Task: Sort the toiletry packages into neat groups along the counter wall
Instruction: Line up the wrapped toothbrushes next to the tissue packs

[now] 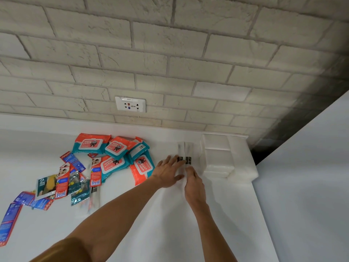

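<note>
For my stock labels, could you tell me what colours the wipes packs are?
Teal and coral-red wipes packs with white lids, in the head view.

A white power socket (130, 104) sits low on the pale brick wall (170, 53).

Two bare arms reach up from the bottom of the frame toward the middle right. The left hand (168, 172) lies flat, palm down, with its fingers spread and pointing up and right. The right hand (193, 183) sits just beside it, touching it, with its fingers bent and pressing down.
</note>
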The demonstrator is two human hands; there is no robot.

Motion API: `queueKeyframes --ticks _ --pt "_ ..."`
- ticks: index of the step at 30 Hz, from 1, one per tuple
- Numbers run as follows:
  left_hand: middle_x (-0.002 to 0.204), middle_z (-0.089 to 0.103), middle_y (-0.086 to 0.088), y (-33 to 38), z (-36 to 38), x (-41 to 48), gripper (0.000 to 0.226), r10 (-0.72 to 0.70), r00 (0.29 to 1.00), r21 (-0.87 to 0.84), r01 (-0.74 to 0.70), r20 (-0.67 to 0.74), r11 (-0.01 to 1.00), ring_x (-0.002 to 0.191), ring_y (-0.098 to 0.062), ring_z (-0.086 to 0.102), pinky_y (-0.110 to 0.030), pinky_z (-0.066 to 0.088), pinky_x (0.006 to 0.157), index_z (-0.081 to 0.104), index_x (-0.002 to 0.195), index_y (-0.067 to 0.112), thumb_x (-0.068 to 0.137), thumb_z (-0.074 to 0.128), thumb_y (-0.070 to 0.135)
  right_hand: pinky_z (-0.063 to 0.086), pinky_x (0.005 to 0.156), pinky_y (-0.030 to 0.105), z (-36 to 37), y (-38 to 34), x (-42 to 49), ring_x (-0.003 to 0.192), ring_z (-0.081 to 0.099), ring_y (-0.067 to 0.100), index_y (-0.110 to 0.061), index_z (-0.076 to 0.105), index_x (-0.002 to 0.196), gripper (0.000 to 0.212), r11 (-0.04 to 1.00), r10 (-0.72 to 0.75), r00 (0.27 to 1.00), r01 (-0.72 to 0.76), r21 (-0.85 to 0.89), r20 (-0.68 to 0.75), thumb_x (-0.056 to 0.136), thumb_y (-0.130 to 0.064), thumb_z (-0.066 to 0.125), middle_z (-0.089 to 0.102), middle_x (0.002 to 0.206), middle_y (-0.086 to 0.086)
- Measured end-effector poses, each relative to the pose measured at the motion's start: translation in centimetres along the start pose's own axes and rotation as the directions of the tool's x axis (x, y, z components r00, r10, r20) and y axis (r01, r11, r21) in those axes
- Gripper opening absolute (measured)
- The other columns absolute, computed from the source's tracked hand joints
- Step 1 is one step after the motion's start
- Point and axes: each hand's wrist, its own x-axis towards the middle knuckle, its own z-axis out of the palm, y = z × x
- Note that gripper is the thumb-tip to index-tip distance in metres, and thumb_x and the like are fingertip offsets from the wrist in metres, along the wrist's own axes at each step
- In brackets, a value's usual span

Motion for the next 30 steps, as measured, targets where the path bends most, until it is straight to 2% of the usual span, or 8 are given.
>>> queueKeyframes --ticks 3,7,9,11,14,17,23,30 --pt "0.174 0.001 0.004 0.1 0.3 0.3 0.066 -0.015 1.0 0.02 0.015 0.002 1.0 0.16 -0.029 -0.002 -0.056 0.008 0.127 0.016 0.159 0.047 0.102 0.046 0.061 0.043 0.117 0.049 -0.6 0.3 0.4 0.136 0.058 0.024 -0.044 0.052 0.149 0.062 0.998 -0.037 0.999 0.036 -0.048 -0.014 0.104 -0.073 0.02 0.062 0.148 -0.007" --pt "0.174 0.001 0.006 -0.3 0.7 0.5 0.064 -0.014 1.0 0.009 0.014 -0.006 1.0 0.16 -0.028 -0.003 -0.056 0.006 0.127 0.018 0.158 0.048 0.102 0.045 0.061 0.04 0.12 0.049 -0.5 0.9 1.3 0.139 0.056 0.023 -0.047 0.05 0.151 0.062 0.996 -0.053 0.998 0.054 -0.074 0.019 0.101 -0.078 0.027 0.058 0.153 -0.007" --pt "0.173 0.0 0.007 -0.6 0.7 0.5 0.066 -0.015 1.0 0.013 0.015 -0.001 1.0 0.16 -0.027 -0.003 -0.056 0.007 0.128 0.016 0.159 0.046 0.102 0.044 0.062 0.038 0.122 0.048 -0.3 1.3 1.7 0.146 0.048 0.025 -0.043 0.044 0.157 0.05 0.998 -0.009 0.994 0.015 -0.054 0.109 0.11 -0.056 0.037 0.049 0.161 -0.004" --pt "0.173 -0.001 0.008 -0.9 0.7 0.6 0.07 -0.017 1.0 0.021 0.017 0.01 1.0 0.16 -0.027 -0.003 -0.056 0.009 0.128 0.013 0.161 0.043 0.101 0.043 0.063 0.033 0.125 0.043 -0.6 1.9 2.2 0.155 0.035 0.026 -0.032 0.035 0.163 0.057 0.997 -0.005 0.985 0.019 -0.081 0.172 0.109 -0.016 0.045 0.033 0.17 -0.002" --pt "0.173 -0.002 0.01 -1.3 0.7 0.7 0.074 -0.013 1.0 0.022 0.012 0.028 1.0 0.16 -0.026 -0.004 -0.056 0.009 0.128 0.01 0.162 0.041 0.101 0.043 0.065 0.031 0.123 0.039 -1.4 2.3 2.5 0.156 0.029 0.024 -0.026 0.034 0.164 0.07 0.996 -0.017 0.973 0.037 -0.084 0.228 0.101 0.003 0.046 0.028 0.171 -0.001" --pt "0.173 -0.003 0.011 -1.7 0.8 0.7 0.076 -0.003 1.0 0.027 0.002 0.031 1.0 0.16 -0.026 -0.004 -0.056 0.009 0.128 0.008 0.163 0.04 0.101 0.042 0.066 0.039 0.121 0.042 -1.8 2.4 2.7 0.15 0.04 0.026 -0.027 0.041 0.159 0.062 0.991 -0.058 0.968 0.084 -0.099 0.244 0.104 0.0 0.046 0.036 0.167 -0.001" --pt "0.172 -0.006 0.013 -1.8 0.8 0.3 0.079 -0.001 0.999 0.043 0.0 0.042 0.999 0.16 -0.024 -0.006 -0.054 0.008 0.129 0.004 0.164 0.039 0.1 0.039 0.069 0.059 0.096 0.043 -1.7 1.9 3.1 0.121 0.064 0.03 -0.018 0.055 0.137 0.029 0.977 -0.135 0.975 0.16 -0.137 0.179 0.108 -0.015 0.052 0.052 0.152 0.001" --pt "0.171 -0.012 0.015 -2.3 0.2 0.1 0.076 0.026 0.995 0.09 -0.035 0.102 0.995 0.159 -0.025 -0.011 -0.056 0.004 0.128 -0.002 0.164 0.036 0.103 0.03 0.068 0.057 0.101 0.044 -1.3 1.8 3.6 0.126 0.064 0.03 -0.019 0.034 0.159 0.058 0.977 -0.105 0.97 0.141 -0.159 0.218 0.107 -0.015 0.056 0.05 0.158 0.005"
